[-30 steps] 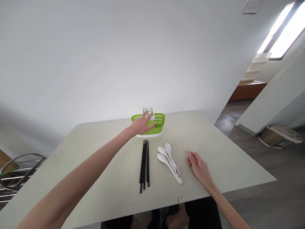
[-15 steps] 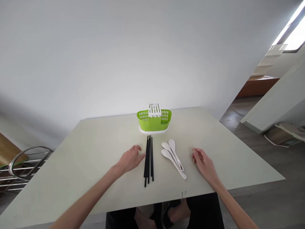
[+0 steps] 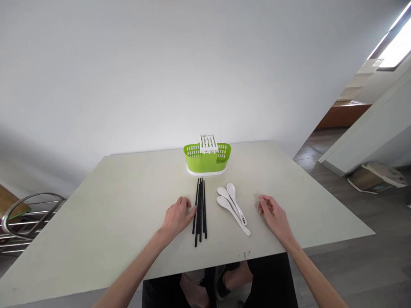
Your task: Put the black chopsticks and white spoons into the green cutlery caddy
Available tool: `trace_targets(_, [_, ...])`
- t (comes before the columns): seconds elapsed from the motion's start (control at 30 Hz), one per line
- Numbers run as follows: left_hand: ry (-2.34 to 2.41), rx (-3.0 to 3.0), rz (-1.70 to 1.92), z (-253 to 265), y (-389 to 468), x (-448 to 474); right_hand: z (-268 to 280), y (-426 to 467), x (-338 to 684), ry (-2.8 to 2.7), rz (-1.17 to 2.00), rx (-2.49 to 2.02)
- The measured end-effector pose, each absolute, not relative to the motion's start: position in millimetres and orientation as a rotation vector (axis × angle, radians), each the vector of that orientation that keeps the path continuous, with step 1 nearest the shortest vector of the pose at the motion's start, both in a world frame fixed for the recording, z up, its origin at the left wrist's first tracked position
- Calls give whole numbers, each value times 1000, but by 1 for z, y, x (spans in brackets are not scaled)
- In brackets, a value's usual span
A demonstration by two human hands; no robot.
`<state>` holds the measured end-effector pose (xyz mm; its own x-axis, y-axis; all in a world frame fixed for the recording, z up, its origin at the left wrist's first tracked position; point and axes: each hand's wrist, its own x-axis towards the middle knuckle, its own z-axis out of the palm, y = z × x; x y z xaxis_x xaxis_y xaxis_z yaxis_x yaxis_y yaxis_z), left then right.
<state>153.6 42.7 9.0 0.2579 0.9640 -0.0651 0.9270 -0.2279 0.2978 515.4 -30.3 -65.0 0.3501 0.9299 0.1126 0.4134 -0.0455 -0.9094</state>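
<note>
Left hand (image 3: pixel 177 217): flat on the table (image 3: pixel 105 214), palm down, fingers loosely spread, gripping nothing; fingertips (image 3: pixel 192 209) right up against the leftmost stick.
Chopsticks (image 3: pixel 200 211): black bundle lying just right of the left hand, long axis running from the near edge straight away toward the holder; far tips close together, near ends fanned a little.
Cutlery holder (image 3: pixel 207 158): green slotted basket with white insert, upright at the far end, directly beyond the chopstick tips.
Spoons (image 3: pixel 232 206): three white ones, bowls far, handles slanting near and right; between the chopsticks and the right hand.
Right hand (image 3: pixel 274 216): resting on the table, fingers half curled, empty; near the spoon handles, not touching.
Nearer hand: left for the chopsticks, right for the spoons.
</note>
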Motion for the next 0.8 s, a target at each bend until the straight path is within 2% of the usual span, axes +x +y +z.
trace_targets(0.37, [1738, 2153, 26, 28, 54, 157, -64, -31, 514, -1212, 670, -1635])
trace_targets(0.8, [1718, 2148, 22, 26, 56, 151, -64, -30, 515, -1186, 672, -1599])
